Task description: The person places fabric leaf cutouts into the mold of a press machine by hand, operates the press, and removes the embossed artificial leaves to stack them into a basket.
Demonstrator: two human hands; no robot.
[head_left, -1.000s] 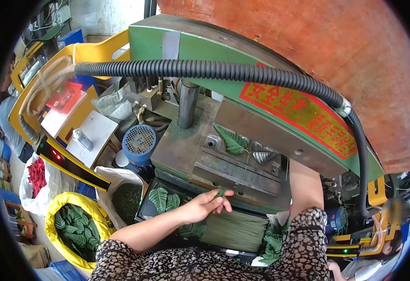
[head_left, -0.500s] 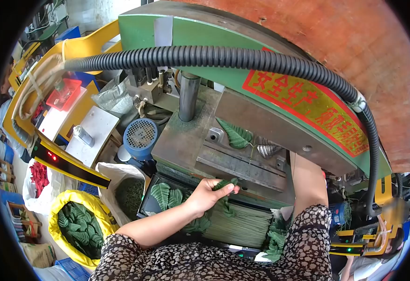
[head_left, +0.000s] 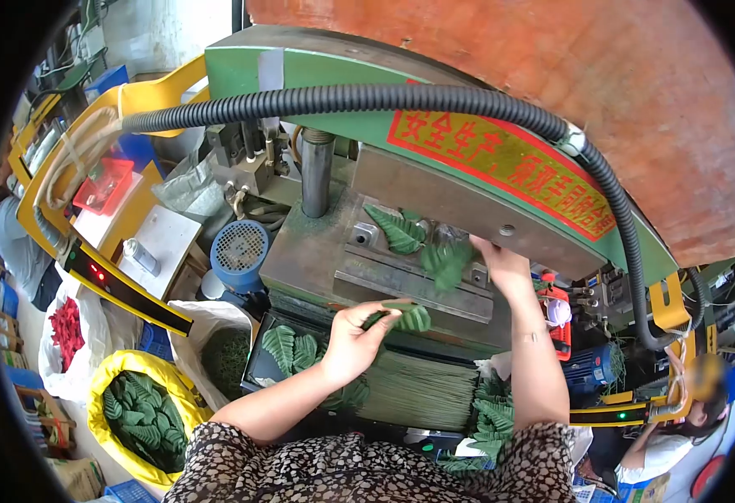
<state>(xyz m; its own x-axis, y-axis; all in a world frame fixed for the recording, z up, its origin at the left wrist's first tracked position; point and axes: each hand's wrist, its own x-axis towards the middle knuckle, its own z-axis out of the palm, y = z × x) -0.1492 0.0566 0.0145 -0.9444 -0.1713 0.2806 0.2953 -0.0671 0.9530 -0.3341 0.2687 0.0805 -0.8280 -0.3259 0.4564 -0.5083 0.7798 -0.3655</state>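
Presently, the two hands are apart at the front of a green press (head_left: 334, 71). The left hand (head_left: 357, 337) is closed, thumb against fingers, on a small green leaf (head_left: 412, 319), which projects to the right just before the press bed. The right hand (head_left: 503, 267) is inside the press opening, beside a motion-blurred leaf (head_left: 449, 264) above the metal die block (head_left: 413, 287); blur prevents telling whether its fingers grip that leaf. A ribbed leaf (head_left: 395, 230) lies at the left rear of the block.

Below the left hand, a layer of thin green stems (head_left: 418, 390) occupies the work area, with fern-like leaves (head_left: 279, 348) on its left and a leaf pile (head_left: 495, 415) on its right. At floor level to the left stands a yellow sack (head_left: 109, 447) containing green leaves. A spray can (head_left: 141, 256) stands on a white-topped table (head_left: 170, 237) near a blue perforated motor cover (head_left: 240, 251).
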